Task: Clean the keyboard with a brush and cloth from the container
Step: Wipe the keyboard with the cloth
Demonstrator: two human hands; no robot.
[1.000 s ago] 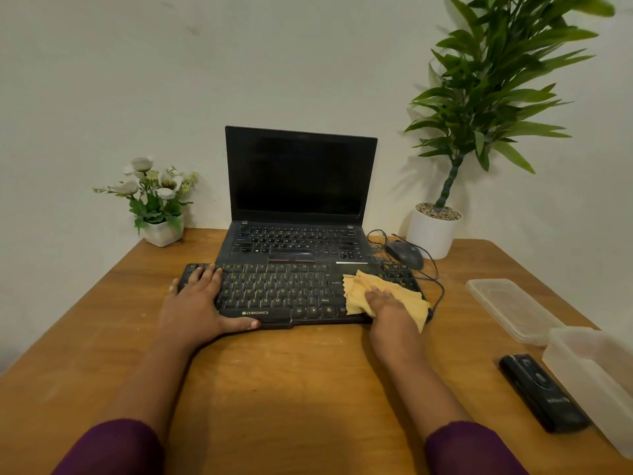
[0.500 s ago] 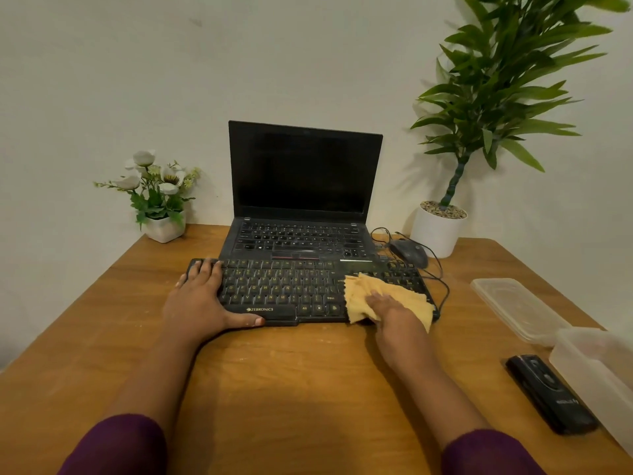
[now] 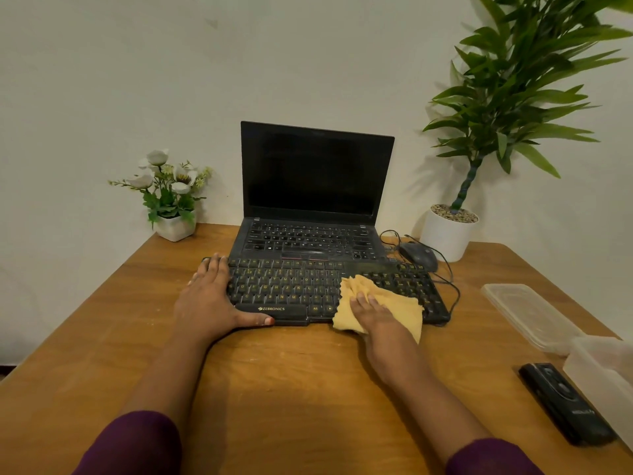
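Left hand (image 3: 209, 303): flat, fingers straight, holding nothing. It pins the 9 o'clock end of the keyboard (image 3: 291, 286) to the worktop (image 3: 291, 389).
Keyboard: at our 12 o'clock, just before the laptop (image 3: 315, 200).
Cloth (image 3: 397, 303): it has slid toward 9 o'clock, so the number keys at the 3 o'clock end show again. We reckon the wipe is heading for the middle rows.
Right hand (image 3: 373, 313): on the cloth, fingers spread almost straight, pressing rather than gripping.
Dark object (image 3: 565, 402): at 4 o'clock, possibly the brush; we can't make out bristles.
Container (image 3: 603, 368): cut off at the frame's edge, contents unreadable.
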